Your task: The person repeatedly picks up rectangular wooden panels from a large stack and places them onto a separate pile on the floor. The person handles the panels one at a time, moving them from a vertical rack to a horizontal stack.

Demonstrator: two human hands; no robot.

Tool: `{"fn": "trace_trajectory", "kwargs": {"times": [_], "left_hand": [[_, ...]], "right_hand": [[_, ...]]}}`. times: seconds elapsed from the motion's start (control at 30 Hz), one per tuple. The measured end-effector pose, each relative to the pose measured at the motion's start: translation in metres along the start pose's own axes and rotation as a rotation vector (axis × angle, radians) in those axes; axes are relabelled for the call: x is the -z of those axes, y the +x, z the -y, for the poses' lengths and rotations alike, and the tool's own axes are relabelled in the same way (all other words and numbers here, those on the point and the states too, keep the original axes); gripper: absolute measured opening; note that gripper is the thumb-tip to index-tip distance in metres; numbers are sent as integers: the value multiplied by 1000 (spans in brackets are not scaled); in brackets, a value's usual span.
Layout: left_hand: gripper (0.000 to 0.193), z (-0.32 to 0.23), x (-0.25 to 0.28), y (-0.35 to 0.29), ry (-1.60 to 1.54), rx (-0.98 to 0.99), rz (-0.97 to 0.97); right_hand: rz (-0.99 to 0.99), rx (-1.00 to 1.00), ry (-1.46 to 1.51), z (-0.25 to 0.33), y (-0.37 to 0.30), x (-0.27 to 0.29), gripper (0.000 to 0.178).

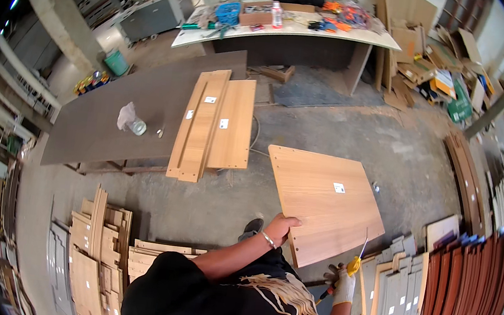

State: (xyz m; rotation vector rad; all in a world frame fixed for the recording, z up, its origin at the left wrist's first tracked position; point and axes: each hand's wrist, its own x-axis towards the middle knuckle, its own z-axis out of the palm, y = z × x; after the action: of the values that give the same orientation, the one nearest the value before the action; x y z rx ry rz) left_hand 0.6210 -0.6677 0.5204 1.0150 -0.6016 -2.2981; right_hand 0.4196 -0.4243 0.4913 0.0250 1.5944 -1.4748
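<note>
My left hand (282, 229), bare with a bracelet at the wrist, grips the left edge of a light wood panel (328, 207), thumb on its face. The panel is tilted, with a white label near its middle and small holes along its edges. Just off its lower right corner is my right hand (343, 286), in a pale work glove. It is closed round a yellow tool (353, 266) with a thin metal shaft pointing up, which looks like a screwdriver. A red and black piece (328, 291) shows beside the gloved fingers; I cannot tell what it is.
More labelled wood boards (205, 127) lie on a dark low table (101, 115) with a glass jar (137, 126). Board stacks stand at lower left (91, 257), with grey boards (394, 298) and red-brown boards (471, 276) at right. A cluttered workbench (290, 36) stands at the back.
</note>
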Motion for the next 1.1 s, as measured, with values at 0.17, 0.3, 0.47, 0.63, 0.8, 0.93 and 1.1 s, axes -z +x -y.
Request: {"fn": "trace_trajectory", "kwargs": {"times": [0.17,0.3,0.47,0.63,0.8,0.93,1.1], "left_hand": [[58,-62,38,-7,-256,-92,3],[51,-113,76,-6,-378,-144,-33],[47,-156,114,7,-463,-191,31],[42,-187,135,4,-453,-141,159],[32,-222,192,10,315,-1,590],[16,-250,317,53,1503,-22,79],[85,-277,339,112,1782,-248,-940]], "right_hand": [[210,111,-99,56,90,-120,40],[394,-56,86,90,93,-246,36],[312,21,-50,109,95,-367,33],[272,127,31,118,94,-420,33],[150,188,-86,147,123,-396,27],[78,177,-38,167,114,-357,23],[-140,225,-123,181,86,-328,27]]}}
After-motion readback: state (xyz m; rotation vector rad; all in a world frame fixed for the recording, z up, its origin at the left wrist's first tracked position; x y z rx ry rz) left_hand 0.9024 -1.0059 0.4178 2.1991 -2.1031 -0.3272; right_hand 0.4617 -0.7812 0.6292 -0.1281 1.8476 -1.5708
